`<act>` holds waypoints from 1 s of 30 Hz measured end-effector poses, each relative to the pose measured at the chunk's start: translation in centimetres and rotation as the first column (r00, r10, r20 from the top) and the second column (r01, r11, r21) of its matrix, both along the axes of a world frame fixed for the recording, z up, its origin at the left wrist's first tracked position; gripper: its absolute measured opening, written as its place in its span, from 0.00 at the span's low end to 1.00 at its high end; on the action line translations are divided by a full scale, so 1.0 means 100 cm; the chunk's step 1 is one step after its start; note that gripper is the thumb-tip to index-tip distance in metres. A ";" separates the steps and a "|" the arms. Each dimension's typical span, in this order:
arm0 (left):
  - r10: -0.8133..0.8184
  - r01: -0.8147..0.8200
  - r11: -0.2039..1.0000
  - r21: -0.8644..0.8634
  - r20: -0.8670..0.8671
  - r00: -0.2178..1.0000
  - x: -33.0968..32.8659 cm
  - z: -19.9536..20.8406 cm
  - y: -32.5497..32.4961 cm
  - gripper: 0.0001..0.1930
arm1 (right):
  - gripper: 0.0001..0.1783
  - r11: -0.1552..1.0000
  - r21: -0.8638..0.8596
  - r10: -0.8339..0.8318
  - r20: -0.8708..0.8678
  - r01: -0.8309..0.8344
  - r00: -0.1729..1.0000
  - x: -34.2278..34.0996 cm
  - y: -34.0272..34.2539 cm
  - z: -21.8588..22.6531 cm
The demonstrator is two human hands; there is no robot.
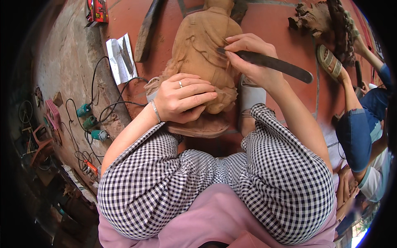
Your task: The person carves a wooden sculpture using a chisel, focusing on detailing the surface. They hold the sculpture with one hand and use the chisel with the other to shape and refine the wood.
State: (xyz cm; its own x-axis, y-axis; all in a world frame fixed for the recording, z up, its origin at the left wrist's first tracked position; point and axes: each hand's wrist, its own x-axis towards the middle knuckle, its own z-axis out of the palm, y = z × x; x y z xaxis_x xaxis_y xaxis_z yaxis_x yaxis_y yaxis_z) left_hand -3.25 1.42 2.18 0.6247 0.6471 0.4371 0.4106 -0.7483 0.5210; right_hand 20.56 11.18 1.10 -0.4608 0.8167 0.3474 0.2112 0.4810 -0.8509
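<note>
A carved wooden figure [202, 37] with draped folds lies between my knees, its rough, lumpy base nearest me. My left hand [184, 97], with a ring and a bracelet, is curled over the figure's lower left side and holds it. In my right hand [256, 56] is a flat, dark carving blade [285, 69] with a rounded end. Thumb and fingers pinch it near its narrow tip, which meets the figure's back by a carved fold. The blade's rounded end sticks out to the right, past my wrist.
A wooden mallet-like bar [147, 33] lies beyond the figure, left of it. Further left are white paper with a dark blade [124, 58], a red box [97, 12] and corded teal power tools [99, 134]. A gnarled wood piece [312, 20] and another person's sandalled foot [329, 62] are at right.
</note>
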 end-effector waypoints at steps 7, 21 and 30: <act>-0.021 0.021 1.000 -0.001 -0.018 1.000 -0.008 0.000 0.002 0.22 | 0.08 0.999 -0.043 0.018 0.050 -0.016 0.999 0.014 -0.010 -0.013; 0.008 -0.009 1.000 -0.006 -0.124 0.992 -0.034 -0.001 0.006 0.29 | 0.07 0.999 -0.050 0.002 0.051 0.000 0.999 0.009 -0.019 -0.018; 0.000 -0.003 1.000 -0.026 -0.116 0.993 -0.038 -0.005 0.007 0.28 | 0.06 0.998 0.060 -0.028 0.102 0.022 0.994 -0.002 -0.013 -0.001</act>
State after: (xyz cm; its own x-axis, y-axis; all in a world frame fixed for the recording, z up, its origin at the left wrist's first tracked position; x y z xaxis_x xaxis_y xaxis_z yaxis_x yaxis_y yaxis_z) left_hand -7.09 2.08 1.72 0.6696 0.6580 0.3444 0.4705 -0.7346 0.4889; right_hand 20.36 9.85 1.00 -0.4763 0.8082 0.3464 0.3089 0.5227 -0.7946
